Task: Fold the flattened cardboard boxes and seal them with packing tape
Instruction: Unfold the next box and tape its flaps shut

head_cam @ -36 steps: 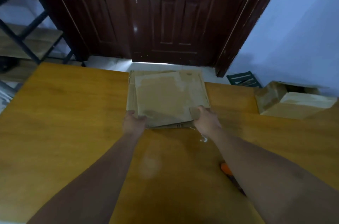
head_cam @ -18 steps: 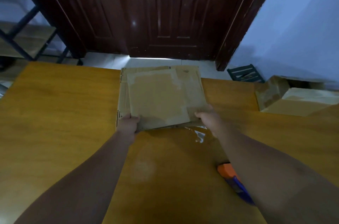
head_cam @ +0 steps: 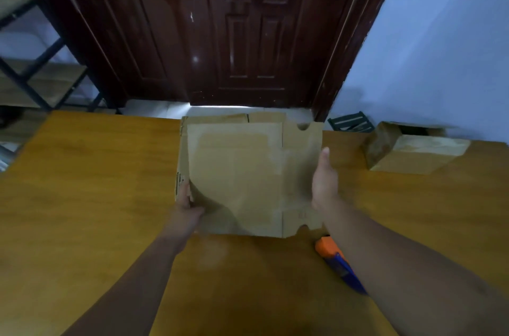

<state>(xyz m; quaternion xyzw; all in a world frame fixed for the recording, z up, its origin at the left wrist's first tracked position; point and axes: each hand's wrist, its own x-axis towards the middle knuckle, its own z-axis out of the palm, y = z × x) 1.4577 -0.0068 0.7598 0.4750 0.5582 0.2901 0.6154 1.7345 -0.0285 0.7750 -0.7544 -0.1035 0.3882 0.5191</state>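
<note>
At frame centre, over the desk (head_cam: 82,170), the left hand (head_cam: 187,209) pinches the flattened box (head_cam: 248,176) at its lower-left edge; the right hand (head_cam: 325,184) clasps its right edge, thumb on top. Likely light, stiff card: hold opposite edges.

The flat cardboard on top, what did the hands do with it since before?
The top flattened brown cardboard box came toward the person, off the stack. The left hand now grips its left edge, the right hand its right edge; before, both held its near edge. The remaining cardboard stack, the folded brown box and the orange-and-blue tool stayed put.
</note>
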